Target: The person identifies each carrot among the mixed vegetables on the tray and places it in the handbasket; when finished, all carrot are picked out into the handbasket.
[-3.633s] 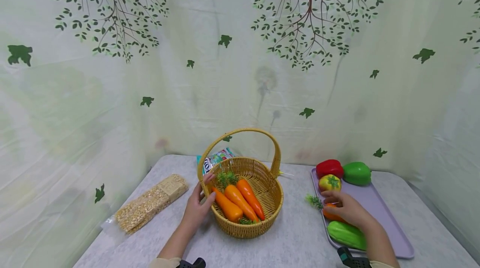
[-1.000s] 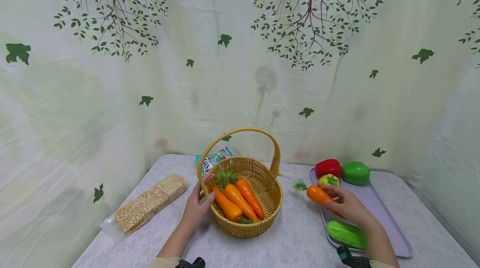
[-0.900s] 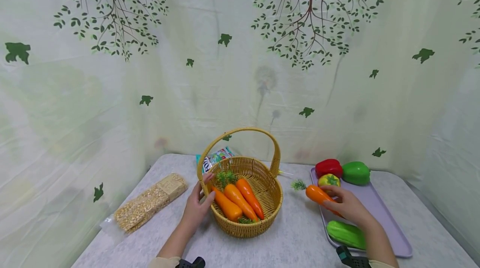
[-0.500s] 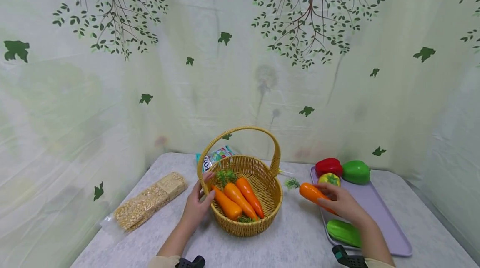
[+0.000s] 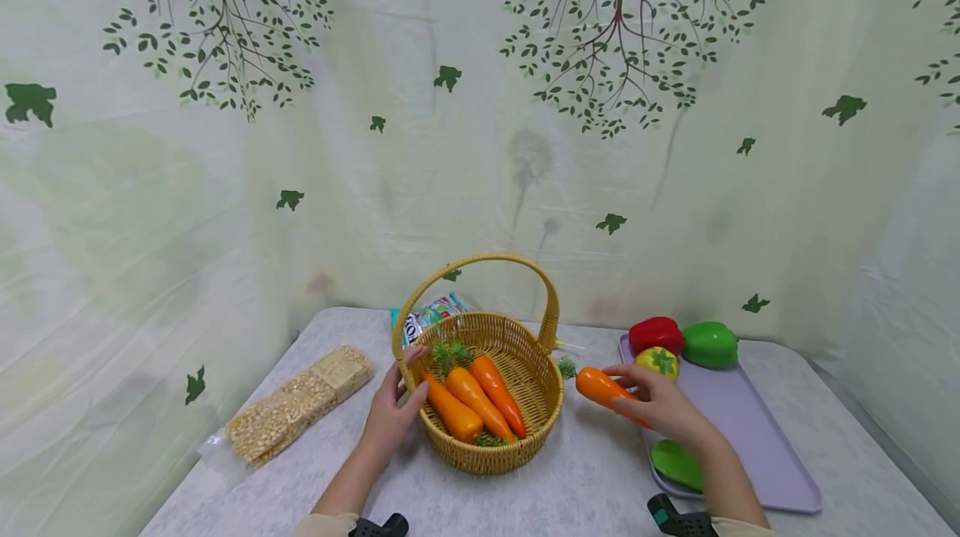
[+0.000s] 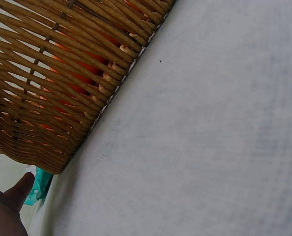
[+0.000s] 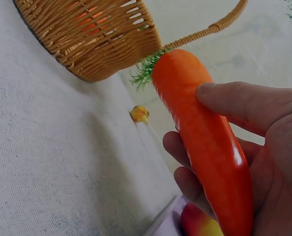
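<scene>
My right hand (image 5: 663,408) grips an orange toy carrot (image 7: 200,132), its thumb on one side and fingers curled round the other. The carrot is held over the table between the basket and the tray, and its green top (image 5: 566,367) overlaps the basket's right rim in the head view. A woven basket (image 5: 491,460) with a tall arched handle stands mid-table. Inside it lie several orange carrots (image 5: 480,404). On the basket's left side, my left hand (image 5: 393,416) holds the rim by the handle's foot, thumb at the rim; the left wrist view shows little of this hand.
On the right, a purple tray (image 5: 738,412) bears a red pepper (image 5: 656,336), a green pepper (image 5: 710,345), a yellow one (image 5: 657,362) and a green vegetable (image 5: 675,464) partly behind my right arm. A bag of grains (image 5: 300,404) lies left; a teal packet (image 5: 431,316) sits behind the basket.
My right hand has picked the carrot up off the tray and carried it left, up to near the basket. My left hand and the basket have stayed in place.
</scene>
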`<state>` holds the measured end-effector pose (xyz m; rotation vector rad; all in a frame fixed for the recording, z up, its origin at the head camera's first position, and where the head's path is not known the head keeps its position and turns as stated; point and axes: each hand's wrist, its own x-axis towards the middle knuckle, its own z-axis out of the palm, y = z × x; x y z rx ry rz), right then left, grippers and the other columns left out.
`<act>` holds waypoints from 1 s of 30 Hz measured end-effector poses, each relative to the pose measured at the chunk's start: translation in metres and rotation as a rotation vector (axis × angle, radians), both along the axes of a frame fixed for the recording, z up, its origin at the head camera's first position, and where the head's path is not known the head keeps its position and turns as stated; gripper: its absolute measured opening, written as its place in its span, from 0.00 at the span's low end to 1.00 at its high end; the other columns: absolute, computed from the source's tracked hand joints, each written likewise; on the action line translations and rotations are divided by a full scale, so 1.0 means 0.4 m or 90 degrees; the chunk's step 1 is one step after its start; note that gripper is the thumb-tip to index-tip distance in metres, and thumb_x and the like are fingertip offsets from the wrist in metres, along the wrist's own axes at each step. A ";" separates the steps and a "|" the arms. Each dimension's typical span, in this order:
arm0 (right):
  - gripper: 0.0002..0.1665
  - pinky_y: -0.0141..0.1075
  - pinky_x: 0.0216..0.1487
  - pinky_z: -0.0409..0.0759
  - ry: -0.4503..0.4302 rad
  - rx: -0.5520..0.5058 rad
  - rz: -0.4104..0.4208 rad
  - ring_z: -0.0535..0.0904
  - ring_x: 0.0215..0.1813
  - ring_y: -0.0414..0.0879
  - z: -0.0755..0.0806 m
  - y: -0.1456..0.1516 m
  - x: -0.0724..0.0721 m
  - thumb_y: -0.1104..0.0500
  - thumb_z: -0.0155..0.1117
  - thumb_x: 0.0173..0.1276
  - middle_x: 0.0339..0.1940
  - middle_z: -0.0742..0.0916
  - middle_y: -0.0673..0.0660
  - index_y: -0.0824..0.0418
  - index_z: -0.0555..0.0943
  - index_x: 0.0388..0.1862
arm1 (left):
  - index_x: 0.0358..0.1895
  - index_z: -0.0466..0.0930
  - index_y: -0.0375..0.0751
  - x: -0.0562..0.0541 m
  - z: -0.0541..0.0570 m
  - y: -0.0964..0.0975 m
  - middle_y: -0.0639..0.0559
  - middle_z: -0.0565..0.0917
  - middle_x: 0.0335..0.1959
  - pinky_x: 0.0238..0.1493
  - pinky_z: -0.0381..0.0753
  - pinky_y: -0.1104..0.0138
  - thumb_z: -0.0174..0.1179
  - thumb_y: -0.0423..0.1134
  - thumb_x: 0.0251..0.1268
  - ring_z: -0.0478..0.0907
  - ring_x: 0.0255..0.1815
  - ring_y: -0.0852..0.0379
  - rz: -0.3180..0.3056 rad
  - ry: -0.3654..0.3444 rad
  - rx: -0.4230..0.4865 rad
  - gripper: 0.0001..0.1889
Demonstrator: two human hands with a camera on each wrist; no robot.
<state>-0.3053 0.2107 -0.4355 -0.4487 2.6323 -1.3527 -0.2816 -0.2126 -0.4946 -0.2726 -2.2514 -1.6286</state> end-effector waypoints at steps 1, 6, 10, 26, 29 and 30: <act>0.29 0.35 0.46 0.84 0.001 0.001 0.002 0.81 0.47 0.47 0.001 -0.004 0.001 0.50 0.69 0.67 0.54 0.85 0.60 0.56 0.77 0.65 | 0.76 0.62 0.55 0.000 -0.001 0.000 0.58 0.70 0.75 0.73 0.63 0.38 0.57 0.38 0.74 0.60 0.79 0.48 0.000 0.000 -0.001 0.30; 0.29 0.36 0.46 0.84 -0.001 -0.009 0.001 0.81 0.46 0.47 0.005 -0.016 0.005 0.50 0.69 0.67 0.54 0.85 0.60 0.55 0.77 0.65 | 0.76 0.62 0.53 0.002 0.000 0.001 0.54 0.69 0.76 0.73 0.62 0.38 0.56 0.38 0.74 0.57 0.80 0.47 0.001 -0.001 -0.001 0.29; 0.30 0.40 0.48 0.85 -0.005 -0.028 -0.005 0.81 0.47 0.48 0.013 -0.024 0.011 0.50 0.69 0.66 0.57 0.85 0.60 0.54 0.76 0.66 | 0.75 0.62 0.53 0.008 0.012 0.005 0.50 0.67 0.77 0.73 0.61 0.37 0.56 0.38 0.74 0.57 0.80 0.44 -0.001 -0.003 0.004 0.29; 0.29 0.37 0.45 0.84 0.016 -0.072 0.038 0.82 0.47 0.50 0.046 -0.065 0.028 0.49 0.69 0.67 0.56 0.83 0.61 0.51 0.76 0.66 | 0.75 0.63 0.55 -0.003 -0.004 0.000 0.56 0.64 0.78 0.74 0.60 0.37 0.57 0.39 0.74 0.54 0.81 0.47 0.011 -0.010 0.002 0.29; 0.29 0.38 0.43 0.85 0.009 -0.081 0.050 0.83 0.47 0.51 0.047 -0.080 0.032 0.49 0.68 0.68 0.57 0.83 0.62 0.51 0.76 0.67 | 0.75 0.64 0.55 -0.003 -0.004 -0.001 0.54 0.63 0.79 0.73 0.61 0.36 0.57 0.39 0.73 0.54 0.81 0.47 0.009 -0.008 0.002 0.28; 0.30 0.39 0.43 0.85 0.003 -0.084 0.051 0.82 0.47 0.51 0.047 -0.084 0.034 0.49 0.68 0.68 0.57 0.83 0.62 0.51 0.75 0.67 | 0.75 0.64 0.55 -0.003 -0.004 -0.001 0.53 0.62 0.79 0.73 0.61 0.36 0.57 0.39 0.74 0.54 0.82 0.46 0.007 -0.005 0.000 0.28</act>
